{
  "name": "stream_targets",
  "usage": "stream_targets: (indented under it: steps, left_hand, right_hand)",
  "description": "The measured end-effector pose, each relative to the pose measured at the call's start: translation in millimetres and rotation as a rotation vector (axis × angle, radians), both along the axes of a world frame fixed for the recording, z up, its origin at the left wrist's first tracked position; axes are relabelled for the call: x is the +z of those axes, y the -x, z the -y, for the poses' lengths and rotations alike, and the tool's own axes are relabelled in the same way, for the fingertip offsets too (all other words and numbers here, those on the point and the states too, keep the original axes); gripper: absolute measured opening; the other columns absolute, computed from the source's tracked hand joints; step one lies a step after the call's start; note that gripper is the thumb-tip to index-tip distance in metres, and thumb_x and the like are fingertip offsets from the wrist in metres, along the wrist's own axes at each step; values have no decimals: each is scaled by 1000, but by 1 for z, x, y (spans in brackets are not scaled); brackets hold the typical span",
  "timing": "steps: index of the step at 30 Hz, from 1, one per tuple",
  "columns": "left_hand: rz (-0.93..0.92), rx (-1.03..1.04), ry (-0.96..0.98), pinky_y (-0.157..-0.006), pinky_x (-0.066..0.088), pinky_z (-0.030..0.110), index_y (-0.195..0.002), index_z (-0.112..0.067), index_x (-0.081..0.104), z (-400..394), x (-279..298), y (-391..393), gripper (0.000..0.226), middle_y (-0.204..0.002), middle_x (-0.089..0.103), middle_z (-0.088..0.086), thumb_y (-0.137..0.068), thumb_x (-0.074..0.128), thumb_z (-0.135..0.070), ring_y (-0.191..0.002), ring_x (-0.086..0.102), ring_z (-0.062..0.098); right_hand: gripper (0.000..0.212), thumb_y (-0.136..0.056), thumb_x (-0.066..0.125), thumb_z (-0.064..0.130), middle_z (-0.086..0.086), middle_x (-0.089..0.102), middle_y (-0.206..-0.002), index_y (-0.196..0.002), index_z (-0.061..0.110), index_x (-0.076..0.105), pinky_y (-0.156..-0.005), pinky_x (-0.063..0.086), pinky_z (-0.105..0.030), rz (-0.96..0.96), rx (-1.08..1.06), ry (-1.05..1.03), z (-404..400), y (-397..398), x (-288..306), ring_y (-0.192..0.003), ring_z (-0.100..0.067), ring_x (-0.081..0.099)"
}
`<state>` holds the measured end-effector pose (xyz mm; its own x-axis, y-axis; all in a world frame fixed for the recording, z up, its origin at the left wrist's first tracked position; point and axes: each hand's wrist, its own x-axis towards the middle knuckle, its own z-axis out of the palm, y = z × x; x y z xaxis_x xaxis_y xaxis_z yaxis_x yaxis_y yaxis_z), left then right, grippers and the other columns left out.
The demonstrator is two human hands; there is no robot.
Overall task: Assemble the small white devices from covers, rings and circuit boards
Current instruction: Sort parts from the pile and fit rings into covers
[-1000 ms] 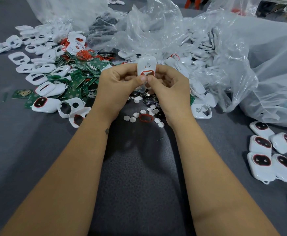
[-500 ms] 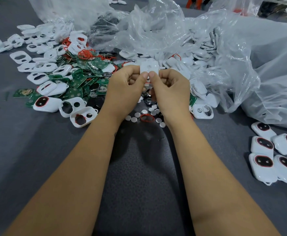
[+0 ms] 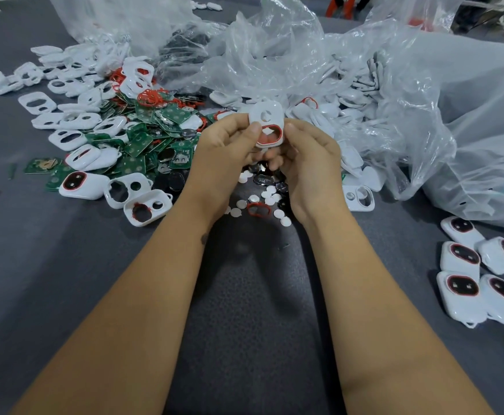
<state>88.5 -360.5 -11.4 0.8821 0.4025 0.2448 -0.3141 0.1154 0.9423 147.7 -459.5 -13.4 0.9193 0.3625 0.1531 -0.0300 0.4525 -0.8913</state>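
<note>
Head-cam view over a grey table (image 3: 65,280), scanned left to right.

Upper left of frame: heap of loose white covers (image 3: 74,121) w/ oval cut-outs, mixed w/ green circuit boards (image 3: 143,145) and a tangle of red rings (image 3: 152,95).

Centre, slightly above middle: both hands raised over the parts, sharing one white cover (image 3: 267,125). Left hand (image 3: 226,151) has fingers curled, thumb pressed on the cover's left edge. Right hand (image 3: 307,158) is curled too, thumb on the right edge. A red ring (image 3: 270,133) sits in the cover's lower opening; upper round hole is empty.

Step, as I judge it: seating the ring into the cover. Looks about in place. Next move prob. calls for pressing round the rim to check it's flush, then picking a board from the pile at left.

Below the hands: small white discs (image 3: 253,202), dark round pieces, one spare ring.

Right side: crumpled clear plastic bags (image 3: 424,100) w/ more white parts inside. Lower right: cluster of finished devices (image 3: 478,283).

Hard to tell: fingers behind the cover are hidden, so the rear grip is unclear. Whether the ring is fully seated can't be judged. Bag contents blurred by plastic; far-right devices cut off by frame edge.
</note>
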Motion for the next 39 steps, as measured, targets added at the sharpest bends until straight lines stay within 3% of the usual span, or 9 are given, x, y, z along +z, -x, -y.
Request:
stream_targets:
  steps: [4,8,12,18,22,26,29,35,39]
  left_hand:
    - [18,-20,33,-78,47,35,-108,-1,61,-4,1,1,18,-93,63,18,-96,49,-7,-79,55,25]
    - [19,-39,33,-89,45,39,-116,1,59,-6,1,3,21,-102,64,17,-99,47,-2,-91,57,28]
    - [25,-58,25,-81,51,26,-113,-3,61,-6,0,3,19,-101,65,11,-99,48,-2,-87,62,17]
    - [-3,-63,40,-76,53,25,-106,-11,66,-8,-2,2,17,-95,72,6,-97,52,-6,-86,67,17]
    - [-46,-61,54,-67,55,21,-99,-9,68,-9,-1,3,13,-83,75,4,-97,56,-14,-72,70,13]
    - [-75,-75,155,-61,55,22,-99,-1,67,-9,1,3,22,-83,75,12,-98,53,-17,-68,70,17]
    - [-90,-93,204,-60,56,23,-104,1,65,-9,3,3,23,-81,74,12,-99,52,-17,-65,69,16]
    - [-101,-102,215,-60,56,21,-98,-4,66,-9,4,5,20,-73,73,6,-99,50,-15,-63,69,12]
    - [-115,-102,194,-66,57,24,-104,-1,64,-11,2,5,21,-79,72,7,-99,51,-16,-67,67,14]
  right_hand:
    - [12,-78,55,4,-7,66,-65,-79,4,67,-53,47,-24,14,54,-51,-1,1,1,-56,-17,57]
    - [15,-75,53,5,-9,64,-69,-78,6,68,-59,49,-26,35,84,-57,0,0,0,-63,-19,56]
    - [16,-74,51,4,-9,63,-69,-80,3,66,-61,50,-27,44,92,-45,2,-1,0,-64,-17,56]
    - [22,-88,44,-5,-7,61,-67,-80,2,62,-61,48,-26,50,95,-32,4,0,2,-61,-15,54]
    - [12,-83,50,9,-9,61,-70,-81,3,60,-57,47,-23,-17,160,-57,4,3,5,-60,-15,55]
    - [23,-85,52,11,-4,65,-67,-69,9,67,-54,48,-21,-81,210,-81,5,4,7,-61,-14,56]
    - [33,-90,50,11,-4,67,-68,-64,12,70,-55,49,-22,-93,248,-96,5,6,8,-62,-14,58]
    - [25,-95,49,18,-7,66,-75,-81,5,66,-60,49,-26,-143,303,-128,4,8,9,-68,-20,55]
    - [21,-86,55,20,-5,64,-72,-73,8,67,-58,48,-23,-135,328,-100,4,8,10,-66,-16,54]
